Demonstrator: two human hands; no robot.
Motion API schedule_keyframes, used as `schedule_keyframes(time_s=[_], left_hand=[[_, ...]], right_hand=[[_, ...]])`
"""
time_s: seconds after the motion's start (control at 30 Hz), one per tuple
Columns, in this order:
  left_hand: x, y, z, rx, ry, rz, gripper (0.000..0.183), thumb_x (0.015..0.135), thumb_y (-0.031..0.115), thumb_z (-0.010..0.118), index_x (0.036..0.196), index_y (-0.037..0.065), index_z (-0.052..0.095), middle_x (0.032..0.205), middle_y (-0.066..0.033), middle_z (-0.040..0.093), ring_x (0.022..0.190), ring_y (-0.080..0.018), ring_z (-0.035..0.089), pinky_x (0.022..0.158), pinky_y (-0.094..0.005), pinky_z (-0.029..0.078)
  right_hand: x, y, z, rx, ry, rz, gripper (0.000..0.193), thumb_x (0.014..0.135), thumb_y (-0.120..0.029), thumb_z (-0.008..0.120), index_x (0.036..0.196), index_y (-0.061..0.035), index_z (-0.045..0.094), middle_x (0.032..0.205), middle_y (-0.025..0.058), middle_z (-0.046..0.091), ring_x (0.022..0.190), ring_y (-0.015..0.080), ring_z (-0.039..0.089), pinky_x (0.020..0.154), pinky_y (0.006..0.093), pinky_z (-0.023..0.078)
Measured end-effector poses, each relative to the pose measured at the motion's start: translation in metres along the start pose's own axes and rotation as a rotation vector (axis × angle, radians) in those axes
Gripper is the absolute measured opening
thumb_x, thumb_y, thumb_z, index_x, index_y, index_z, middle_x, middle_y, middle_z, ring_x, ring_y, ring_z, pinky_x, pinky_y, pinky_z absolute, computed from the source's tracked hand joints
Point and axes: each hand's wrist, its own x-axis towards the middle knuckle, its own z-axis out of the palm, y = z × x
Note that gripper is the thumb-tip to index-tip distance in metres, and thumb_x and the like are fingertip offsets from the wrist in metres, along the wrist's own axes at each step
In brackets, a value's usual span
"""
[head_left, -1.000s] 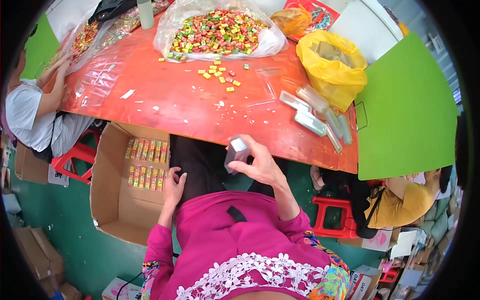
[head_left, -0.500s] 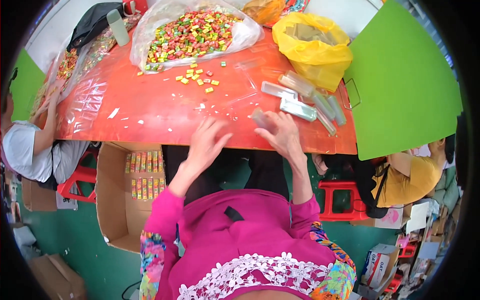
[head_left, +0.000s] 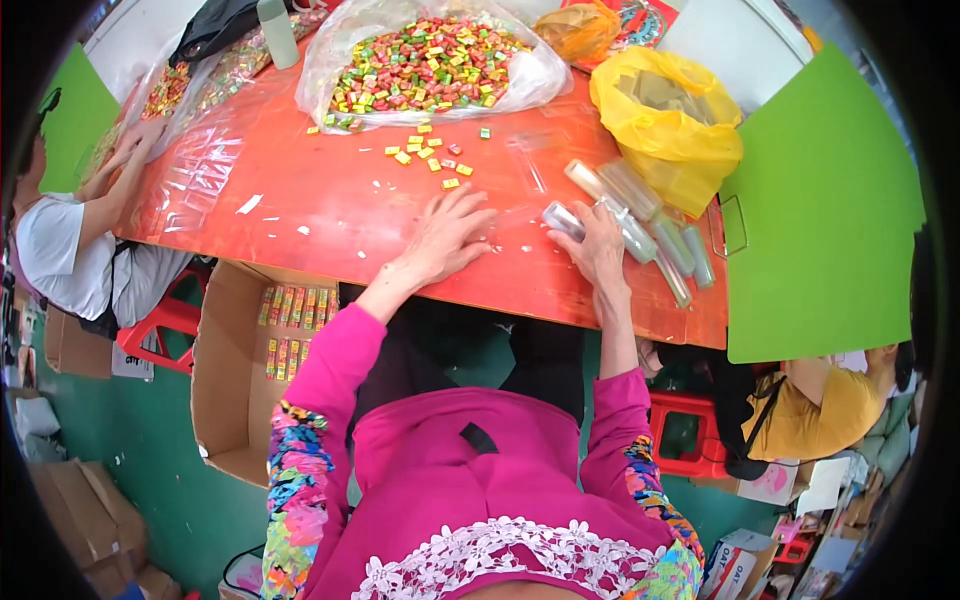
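Observation:
My left hand [head_left: 442,240] rests over the near part of the red table [head_left: 300,200], fingers spread and holding nothing. Just beyond its fingertips lie several small wrapped candies [head_left: 433,153] in yellow, red and green. Between the thumb and fingers of my right hand [head_left: 602,250] is a clear plastic case [head_left: 564,220], long and narrow. Beside that hand, more clear cases [head_left: 672,246] lie in a loose pile. A large clear bag [head_left: 540,82] stands open at the far side, heaped with the same candies [head_left: 430,70].
Right of the bag stands a yellow plastic bag [head_left: 665,130] with clear pieces inside. A green board [head_left: 825,220] borders the table's right end. Below the left edge, a cardboard box [head_left: 228,400] holds rows of filled packs [head_left: 295,307]. Co-workers sit left [head_left: 70,245] and right [head_left: 810,415].
Both hands have moved farther onto the table. My left hand has spread its fingers close to the loose candies. The clear case stays in my right hand, and the whole view has shifted slightly.

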Motion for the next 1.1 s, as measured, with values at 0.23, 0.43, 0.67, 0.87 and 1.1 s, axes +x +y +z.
schedule_keyframes(time_s=[0.23, 0.43, 0.67, 0.87, 1.1], left_hand=[[-0.088, -0.08, -0.085, 0.474, 0.237, -0.495, 0.076, 0.081, 0.053, 0.071, 0.143, 0.016, 0.046, 0.151, -0.0208, 0.036, 0.143, -0.0458, 0.022, 0.112, -0.0613, 0.022], [-0.118, -0.118, -0.07, 0.61, 0.146, -0.765, 0.07, 0.09, 0.049, 0.062, 0.144, 0.009, 0.042, 0.147, -0.0295, 0.035, 0.14, -0.0486, 0.026, 0.113, -0.0561, 0.023], [-0.066, -0.094, -0.046, 0.184, 0.14, -0.499, 0.067, 0.094, 0.045, 0.057, 0.147, 0.009, 0.039, 0.152, -0.0243, 0.033, 0.143, -0.0419, 0.024, 0.116, -0.0563, 0.018], [-0.062, -0.085, -0.048, 0.291, 0.102, -0.499, 0.074, 0.091, 0.049, 0.059, 0.15, 0.011, 0.035, 0.155, -0.0217, 0.028, 0.145, -0.0407, 0.022, 0.116, -0.0584, 0.015], [-0.061, -0.085, -0.045, 0.338, 0.041, -0.516, 0.078, 0.089, 0.05, 0.063, 0.151, 0.012, 0.035, 0.157, -0.0152, 0.028, 0.148, -0.0339, 0.019, 0.117, -0.0562, 0.013]], right_hand=[[0.069, -0.043, 0.049, 0.224, 0.093, -0.092, 0.048, 0.086, -0.029, 0.072, 0.12, 0.0024, 0.06, 0.122, 0.0206, 0.059, 0.114, 0.0369, 0.056, 0.096, 0.0439, 0.045], [0.145, -0.086, 0.148, 0.013, 0.048, -0.111, 0.052, 0.091, -0.043, 0.062, 0.115, 0.0034, 0.059, 0.127, 0.0293, 0.053, 0.122, 0.0445, 0.048, 0.103, 0.0483, 0.041], [0.167, -0.089, 0.127, 0.394, -0.026, -0.208, 0.034, 0.092, -0.032, 0.062, 0.106, -0.0017, 0.066, 0.114, 0.0213, 0.061, 0.104, 0.0389, 0.06, 0.088, 0.0487, 0.048], [0.218, 0.045, 0.084, -0.211, -0.226, 0.265, 0.055, 0.088, -0.056, 0.06, 0.13, -0.0212, 0.058, 0.135, 0.0163, 0.053, 0.128, 0.0409, 0.046, 0.099, 0.0613, 0.041], [0.224, 0.075, 0.082, -0.119, -0.456, 0.427, 0.063, 0.092, -0.067, 0.043, 0.138, -0.0253, 0.053, 0.15, 0.0146, 0.04, 0.139, 0.0414, 0.035, 0.105, 0.0686, 0.03]])
